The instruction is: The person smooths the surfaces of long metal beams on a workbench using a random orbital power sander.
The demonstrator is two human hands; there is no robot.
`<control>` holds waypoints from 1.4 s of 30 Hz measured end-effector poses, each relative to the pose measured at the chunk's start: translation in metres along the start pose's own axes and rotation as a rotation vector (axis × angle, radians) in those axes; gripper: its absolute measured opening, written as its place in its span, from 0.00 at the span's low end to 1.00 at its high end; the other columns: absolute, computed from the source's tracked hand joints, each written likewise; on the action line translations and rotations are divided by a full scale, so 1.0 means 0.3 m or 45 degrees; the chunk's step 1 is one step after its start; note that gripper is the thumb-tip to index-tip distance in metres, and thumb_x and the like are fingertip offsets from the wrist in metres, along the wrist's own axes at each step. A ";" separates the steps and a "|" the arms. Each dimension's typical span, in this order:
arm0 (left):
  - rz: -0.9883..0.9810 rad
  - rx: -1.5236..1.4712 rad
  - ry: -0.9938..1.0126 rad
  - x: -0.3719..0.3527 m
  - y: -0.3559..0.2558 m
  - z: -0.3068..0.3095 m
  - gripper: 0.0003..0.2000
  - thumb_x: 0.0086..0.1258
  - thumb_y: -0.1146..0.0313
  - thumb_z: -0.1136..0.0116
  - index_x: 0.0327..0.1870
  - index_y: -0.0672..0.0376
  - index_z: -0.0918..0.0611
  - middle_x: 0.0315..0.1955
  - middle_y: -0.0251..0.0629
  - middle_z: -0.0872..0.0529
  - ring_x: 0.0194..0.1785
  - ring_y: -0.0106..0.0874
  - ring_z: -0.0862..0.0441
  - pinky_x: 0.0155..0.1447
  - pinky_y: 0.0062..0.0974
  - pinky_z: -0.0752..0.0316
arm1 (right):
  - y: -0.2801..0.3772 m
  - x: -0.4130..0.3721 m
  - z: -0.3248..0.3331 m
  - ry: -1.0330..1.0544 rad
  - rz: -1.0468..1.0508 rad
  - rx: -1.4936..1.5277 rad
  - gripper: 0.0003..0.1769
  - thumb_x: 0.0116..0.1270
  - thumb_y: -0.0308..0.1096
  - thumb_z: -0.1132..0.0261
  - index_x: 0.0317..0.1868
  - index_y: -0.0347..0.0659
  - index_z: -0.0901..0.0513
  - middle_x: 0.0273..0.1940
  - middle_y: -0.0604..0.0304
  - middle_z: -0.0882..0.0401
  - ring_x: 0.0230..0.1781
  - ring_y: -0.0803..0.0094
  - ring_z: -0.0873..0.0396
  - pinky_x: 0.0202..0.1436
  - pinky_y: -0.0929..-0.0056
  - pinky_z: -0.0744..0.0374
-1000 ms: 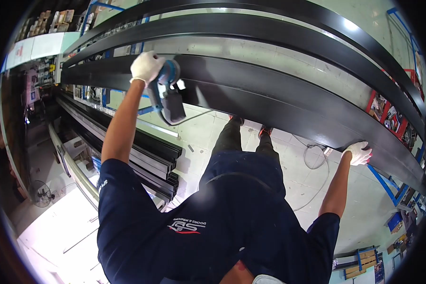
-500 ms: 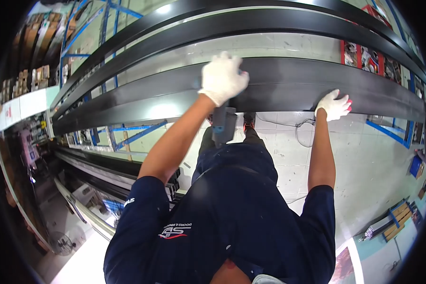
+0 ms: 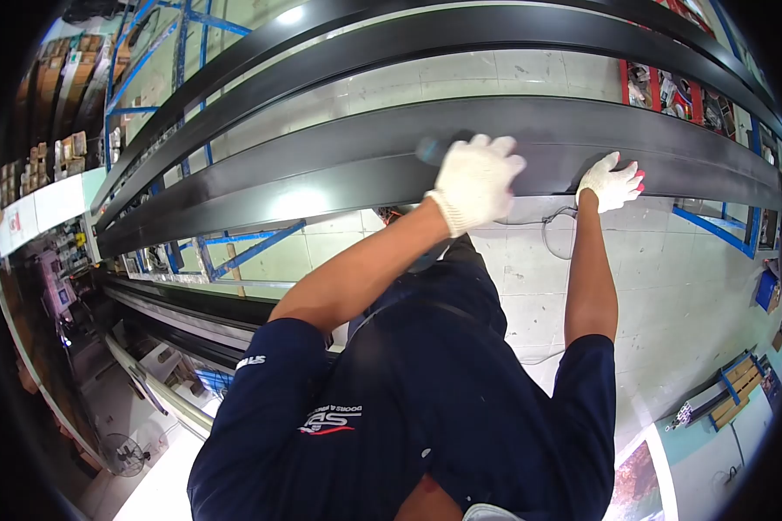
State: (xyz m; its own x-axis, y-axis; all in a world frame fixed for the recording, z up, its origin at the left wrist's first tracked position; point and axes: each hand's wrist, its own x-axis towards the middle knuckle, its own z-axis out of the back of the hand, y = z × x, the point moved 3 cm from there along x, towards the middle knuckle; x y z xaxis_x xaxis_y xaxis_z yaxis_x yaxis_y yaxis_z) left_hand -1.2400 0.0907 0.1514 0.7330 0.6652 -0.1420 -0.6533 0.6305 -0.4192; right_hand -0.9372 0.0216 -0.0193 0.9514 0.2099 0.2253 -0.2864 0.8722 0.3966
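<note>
My left hand (image 3: pixel 480 182), in a white knit glove, is closed around a cordless drill (image 3: pixel 429 150) above the nearest black metal profile (image 3: pixel 339 169). The drill's front end pokes out to the left of the glove, blurred. Its handle and most of its body are hidden behind my hand and forearm. My right hand (image 3: pixel 613 183), gloved too, lies on the profile's near edge with its fingers apart. The profile is long and runs across the whole view.
Two more black profiles (image 3: pixel 460 39) run parallel beyond this one. Blue trestles (image 3: pixel 274 247) stand under the profiles. A red bin rack (image 3: pixel 660 91) with small parts is at the back right. A cable (image 3: pixel 547 234) lies on the tiled floor. A fan (image 3: pixel 123 453) stands lower left.
My left hand has moved right along the profile and slightly toward me, carrying the drill. My right hand keeps nearly the same place on the edge.
</note>
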 end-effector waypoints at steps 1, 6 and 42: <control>0.010 -0.001 -0.079 -0.057 0.053 0.022 0.18 0.62 0.63 0.26 0.55 0.49 0.06 0.65 0.36 0.11 0.60 0.43 0.11 0.61 0.47 0.14 | -0.002 0.002 -0.001 -0.003 0.008 -0.002 0.38 0.85 0.60 0.35 0.84 0.45 0.22 0.90 0.50 0.31 0.91 0.45 0.40 0.84 0.36 0.27; 0.307 0.081 -0.224 -0.329 0.375 0.169 0.19 0.59 0.65 0.23 0.54 0.47 0.05 0.61 0.39 0.09 0.60 0.47 0.10 0.64 0.46 0.12 | -0.002 0.006 -0.003 -0.029 0.006 -0.025 0.37 0.84 0.61 0.35 0.84 0.49 0.21 0.89 0.51 0.30 0.91 0.42 0.39 0.85 0.37 0.27; 1.138 0.219 -0.372 -0.656 1.181 0.450 0.17 0.67 0.47 0.33 0.42 0.51 0.08 0.47 0.53 0.09 0.55 0.57 0.09 0.63 0.51 0.15 | 0.012 -0.044 -0.018 -0.030 0.014 -0.145 0.41 0.87 0.65 0.43 0.86 0.45 0.24 0.89 0.45 0.31 0.91 0.40 0.40 0.86 0.36 0.27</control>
State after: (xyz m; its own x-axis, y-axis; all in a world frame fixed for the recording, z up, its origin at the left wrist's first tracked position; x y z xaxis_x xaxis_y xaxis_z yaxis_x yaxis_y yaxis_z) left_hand -1.6413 0.2370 0.1520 -0.1120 0.9880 -0.1066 -0.9845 -0.1249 -0.1234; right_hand -0.9501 0.0242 -0.0256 0.9449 0.2107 0.2507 -0.2810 0.9147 0.2903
